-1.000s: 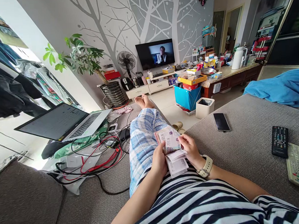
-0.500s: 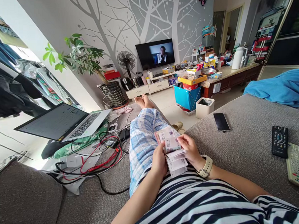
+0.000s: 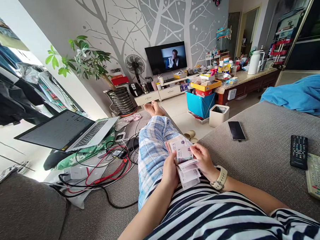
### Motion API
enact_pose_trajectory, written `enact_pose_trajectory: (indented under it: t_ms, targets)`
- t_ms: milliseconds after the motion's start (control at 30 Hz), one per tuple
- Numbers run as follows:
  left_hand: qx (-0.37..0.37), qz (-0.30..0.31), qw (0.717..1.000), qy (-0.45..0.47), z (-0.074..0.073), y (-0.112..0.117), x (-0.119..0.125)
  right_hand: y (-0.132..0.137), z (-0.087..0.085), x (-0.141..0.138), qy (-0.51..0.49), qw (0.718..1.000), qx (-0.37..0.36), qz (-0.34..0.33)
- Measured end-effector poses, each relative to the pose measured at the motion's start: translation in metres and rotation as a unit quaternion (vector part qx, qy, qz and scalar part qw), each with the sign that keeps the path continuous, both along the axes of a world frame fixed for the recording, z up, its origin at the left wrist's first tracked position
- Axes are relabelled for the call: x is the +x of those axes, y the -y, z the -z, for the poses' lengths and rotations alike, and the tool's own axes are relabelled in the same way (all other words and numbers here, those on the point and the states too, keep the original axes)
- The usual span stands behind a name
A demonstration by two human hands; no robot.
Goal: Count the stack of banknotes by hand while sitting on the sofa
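Paper slips (image 3: 184,153) held over the lap (image 3: 152,155).
The left hand (image 3: 169,172) grips the slips at its 2 o'clock; the right hand (image 3: 205,159) pinches one slip's 3 o'clock edge. Phone (image 3: 237,130): 2 o'clock from the right hand.

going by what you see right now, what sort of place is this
Most likely a living room in a home: a sofa the person sits on, a TV against a wall painted with trees, and a low cabinet in front of it.
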State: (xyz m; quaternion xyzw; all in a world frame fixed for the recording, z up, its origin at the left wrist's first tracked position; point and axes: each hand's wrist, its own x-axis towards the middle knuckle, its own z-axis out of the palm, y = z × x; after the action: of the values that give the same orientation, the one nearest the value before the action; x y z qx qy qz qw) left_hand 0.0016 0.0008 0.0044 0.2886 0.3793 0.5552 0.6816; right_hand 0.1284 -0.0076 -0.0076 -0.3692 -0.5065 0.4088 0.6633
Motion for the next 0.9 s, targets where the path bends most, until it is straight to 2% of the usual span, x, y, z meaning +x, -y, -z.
enact_pose_trajectory:
  t_ms: [900]
  targets:
    - [-0.010,0.000,1.000,0.011,-0.0040,0.0002,0.0007,-0.0016,0.0020,0.0009,0.016,1.000,-0.010,0.002]
